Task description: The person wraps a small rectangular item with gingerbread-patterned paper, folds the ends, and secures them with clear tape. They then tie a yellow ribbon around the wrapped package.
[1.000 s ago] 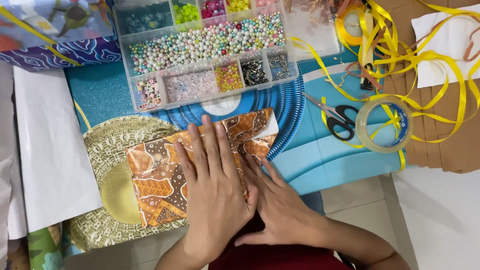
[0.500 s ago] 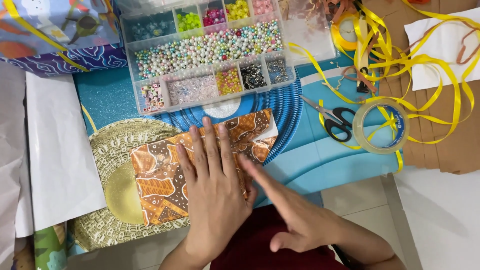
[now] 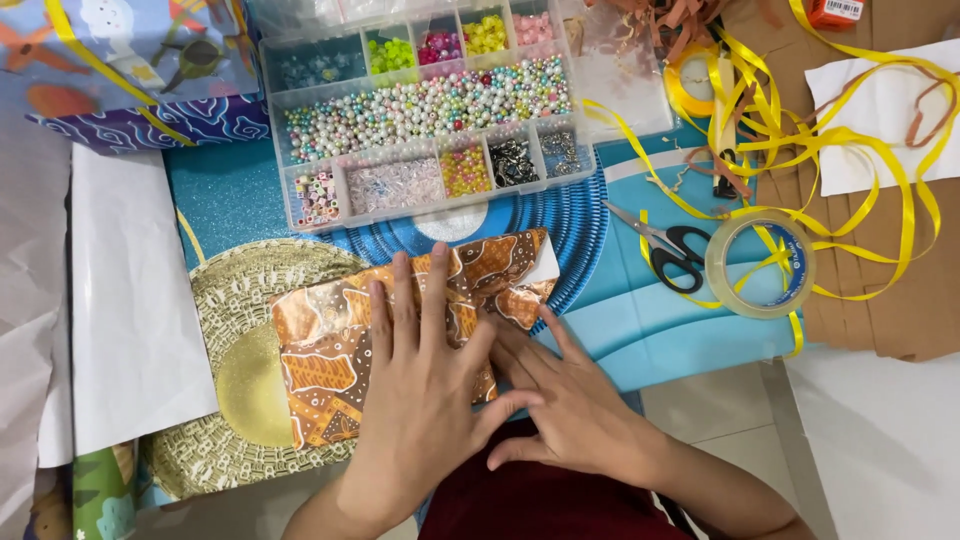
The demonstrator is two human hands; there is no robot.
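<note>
At the far left, white paper (image 3: 130,310) lies flat, its long edge running beside a gold mat (image 3: 235,400). The parcel (image 3: 340,350), wrapped in brown patterned paper, sits half on that mat and half on the blue sheet (image 3: 650,320). The left hand (image 3: 420,400) lies flat on the parcel, fingers spread and fully open, pressing down and gripping nothing. The right hand (image 3: 560,410), which half a second ago hung off the parcel, is now back against its right side, open, fingers slid in beside the left hand's; the fold there looks to be getting pressed flat. The parcel's far corner stands loose near the bead box (image 3: 430,110), which crowds the top edge. To the right, scissors (image 3: 670,250), a tape roll (image 3: 760,265) and tangled yellow ribbon (image 3: 860,170) take up the room; bare blue sheet between them and the hands leaves room to move.
</note>
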